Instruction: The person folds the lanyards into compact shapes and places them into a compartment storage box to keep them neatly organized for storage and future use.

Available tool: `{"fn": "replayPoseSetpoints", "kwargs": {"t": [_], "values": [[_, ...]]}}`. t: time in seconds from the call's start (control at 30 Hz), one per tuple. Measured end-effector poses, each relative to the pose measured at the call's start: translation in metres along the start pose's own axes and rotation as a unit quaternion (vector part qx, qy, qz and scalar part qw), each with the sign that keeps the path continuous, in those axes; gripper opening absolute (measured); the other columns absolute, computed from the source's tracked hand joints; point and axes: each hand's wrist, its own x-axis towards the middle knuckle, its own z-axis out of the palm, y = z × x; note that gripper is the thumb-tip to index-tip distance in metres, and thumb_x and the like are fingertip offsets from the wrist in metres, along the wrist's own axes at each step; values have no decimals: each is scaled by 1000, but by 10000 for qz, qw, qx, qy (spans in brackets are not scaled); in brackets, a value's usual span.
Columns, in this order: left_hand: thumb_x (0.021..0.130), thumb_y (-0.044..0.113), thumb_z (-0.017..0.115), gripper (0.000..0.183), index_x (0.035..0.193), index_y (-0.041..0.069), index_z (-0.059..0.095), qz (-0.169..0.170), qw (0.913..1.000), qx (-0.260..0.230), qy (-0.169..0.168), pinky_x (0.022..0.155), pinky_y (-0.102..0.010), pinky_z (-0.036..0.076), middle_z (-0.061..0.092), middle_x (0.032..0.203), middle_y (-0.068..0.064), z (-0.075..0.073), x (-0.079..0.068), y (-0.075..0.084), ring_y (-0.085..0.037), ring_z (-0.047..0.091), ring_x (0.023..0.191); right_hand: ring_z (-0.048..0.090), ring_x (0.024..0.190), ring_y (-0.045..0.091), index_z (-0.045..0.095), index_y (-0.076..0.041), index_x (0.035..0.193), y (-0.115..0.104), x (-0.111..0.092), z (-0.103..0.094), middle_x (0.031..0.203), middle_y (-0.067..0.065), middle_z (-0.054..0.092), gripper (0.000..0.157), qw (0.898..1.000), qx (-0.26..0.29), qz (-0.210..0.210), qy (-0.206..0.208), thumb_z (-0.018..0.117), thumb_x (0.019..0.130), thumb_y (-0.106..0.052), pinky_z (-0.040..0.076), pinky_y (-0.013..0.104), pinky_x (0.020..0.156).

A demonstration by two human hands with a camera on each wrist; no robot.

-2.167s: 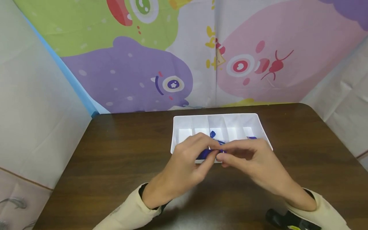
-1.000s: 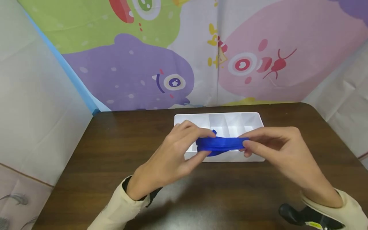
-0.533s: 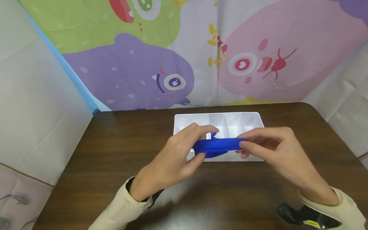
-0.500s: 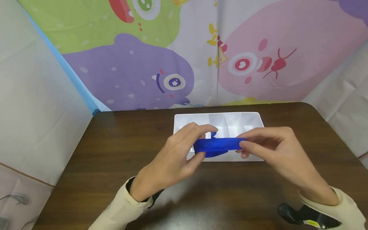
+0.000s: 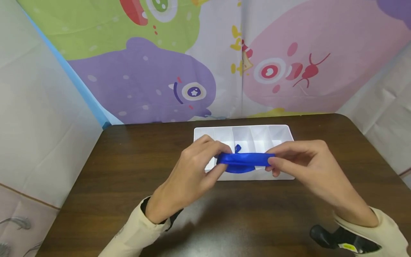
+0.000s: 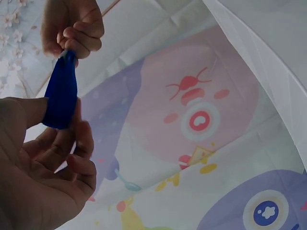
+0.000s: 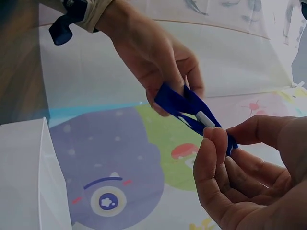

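A loop of shiny blue ribbon (image 5: pixel 247 159) stretches between both hands, above the front of a white divided tray (image 5: pixel 257 175). My left hand (image 5: pixel 192 169) pinches the rounded left end between thumb and fingers. At the other end, my right hand (image 5: pixel 306 166) pinches the ribbon with thumb and fingertips. In the right wrist view the folded ribbon (image 7: pixel 173 103) opens toward the left hand (image 7: pixel 158 57), and a short white piece (image 7: pixel 205 119) lies at it beside the right fingertips. What this piece is, I cannot tell. A small blue piece (image 5: pixel 237 148) shows behind the ribbon.
The tray stands on a dark wooden table (image 5: pixel 144 153) near its back edge. Behind hangs a cartoon-printed cloth (image 5: pixel 154 82), with pale cloth walls at both sides. A black device (image 5: pixel 340 239) sits at the right sleeve.
Since the oldest frame the hands have drawn apart, and the ribbon that was bunched between them now spans the gap. Over the last half second, the left fingers have closed in on the ribbon's left end.
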Motion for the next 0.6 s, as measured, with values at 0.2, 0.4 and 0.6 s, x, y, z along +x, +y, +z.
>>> {"fn": "replayPoseSetpoints", "kwargs": {"t": [0.2,0.4,0.6], "values": [[87,3,74,12,92,5,63,-55,9988,-481,-55,66,-20,45,57,77,0,2,-1,0,-11,53,73,66,66,22,76,-9,101,2,2,-1,76,7,69,12,9999,-141,96,-29,72,91,-5,52,31,58],[84,5,78,20,92,9,59,-465,9725,-2223,-514,64,-27,48,70,95,-1,-3,1,-1,-11,61,85,66,66,22,75,-8,101,3,2,-4,77,8,71,12,9997,-219,96,-33,72,90,-4,49,31,53],[87,-1,70,17,94,8,57,-376,9687,-2418,-421,72,-30,54,71,101,-4,-5,1,-1,-11,63,87,66,65,23,75,-7,101,3,3,-5,78,9,71,12,9998,-149,72,-120,72,90,-2,52,31,55]]}}
